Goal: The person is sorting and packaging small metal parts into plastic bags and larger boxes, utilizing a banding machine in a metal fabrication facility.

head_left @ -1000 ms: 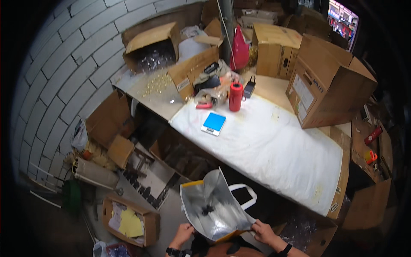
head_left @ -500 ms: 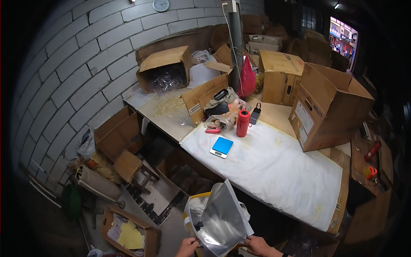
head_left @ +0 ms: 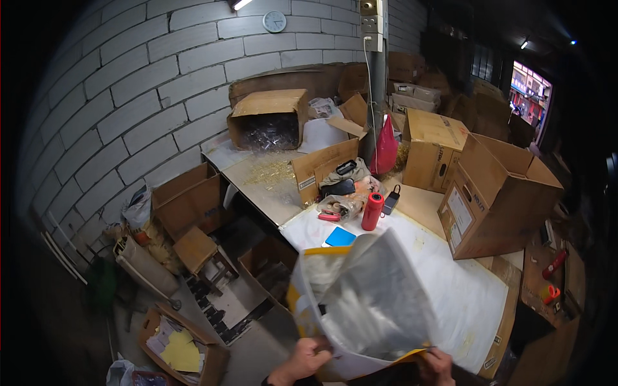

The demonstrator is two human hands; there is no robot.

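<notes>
Centrally, one silver-lined bag (head_left: pixel 380 302), white and yellow outside, held at the near edge of the white-covered table (head_left: pixel 476 321), mouth gaping, its far part overlapping the table in view. Clock directions taken as seen from above, twelve being straight ahead of the wearer. Long axis of the mouth: roughly eleven to five, the five o'clock end running toward the right hand. Left hand (head_left: pixel 308 360): one, fingers curled tight on the bag's near-left edge; bag body between one and two o'clock from it. Right hand (head_left: pixel 438 367): one, thumb and fingers clamped on the near-right corner, by a yellow strip of edging; bag body between ten and eleven o'clock from it. Both hands in contact with the bag, neither nearer than the other; exact finger placement blurred. Inside: crinkled silver lining, plus one small dark patch toward nine o'clock, too indistinct to identify. Beyond the bag: blue-topped scale (head_left: pixel 340 237), just past the far rim, between eleven and twelve from the bag's middle, the left hand being the nearer; red bottle (head_left: pixel 372 212), upright, at twelve. Tall open carton (head_left: pixel 496 212): between twelve and one from the right hand, well apart. Box of papers (head_left: pixel 219 362): on the floor, about nine from the left hand.
</notes>
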